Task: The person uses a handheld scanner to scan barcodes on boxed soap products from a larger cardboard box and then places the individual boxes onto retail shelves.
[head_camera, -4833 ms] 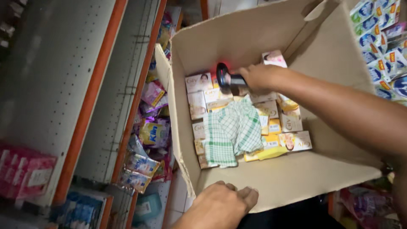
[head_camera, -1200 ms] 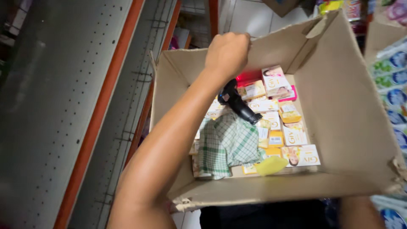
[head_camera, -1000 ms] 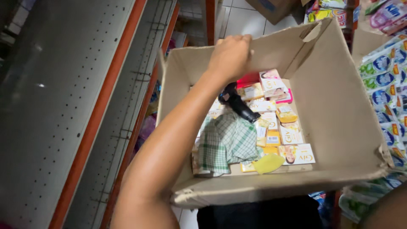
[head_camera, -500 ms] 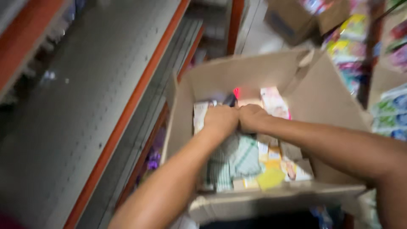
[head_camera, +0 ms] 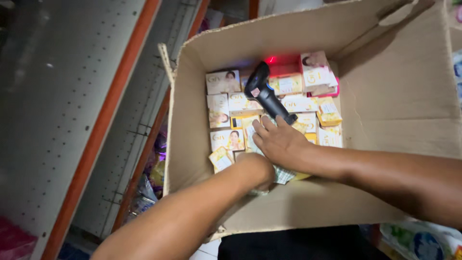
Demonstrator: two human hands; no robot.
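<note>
Both my hands are down inside the cardboard box. My right hand lies flat, palm down, fingers spread, pressing on the checked cloth and the small boxes under it; it isn't closed around anything, just resting on top. My left hand is nearer me, low by the near wall of the box, curled over with fingers tucked under, so I can't tell whether it grips the cloth edge or only touches it. Only a corner of the cloth shows, btwn the two hands.

The black handheld scanner lies just beyond my right fingertips, handle end toward them, not quite touching as far as I can see. It's propped on the small boxes w/ its head pointing away from me, and a red glow lands on the far packs, so it seems left switched on and parked where it's quick to grab.

The small boxes are laid flat in rows, faces up, probably so each front is readable from above.

To my left runs a grey metal shelf w/ an orange edge; bright packets sit lower down, beside the box.
</note>
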